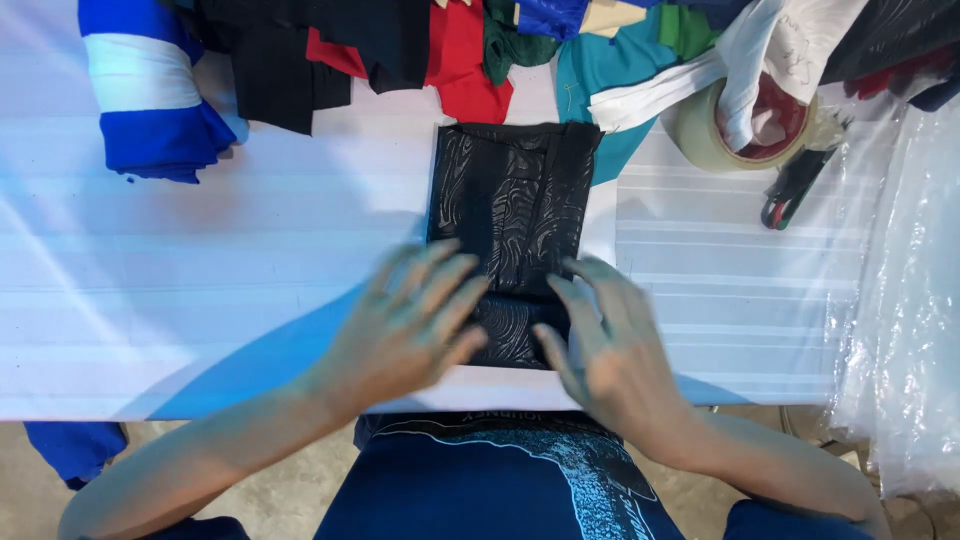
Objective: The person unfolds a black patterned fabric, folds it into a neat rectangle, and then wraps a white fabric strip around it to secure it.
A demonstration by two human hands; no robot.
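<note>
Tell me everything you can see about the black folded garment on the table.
The black garment is folded into a narrow upright rectangle of thin, faintly glossy fabric with a swirling tone-on-tone pattern. It lies flat on the white table, its far edge near the pile of coloured clothes. The left hand and right hand rest spread on its near end.

One folded black patterned cloth (515, 215), one blue-and-white folded cloth (145, 90), one roll of tape (720, 130), one pair of scissors (795, 185), two hands.
</note>
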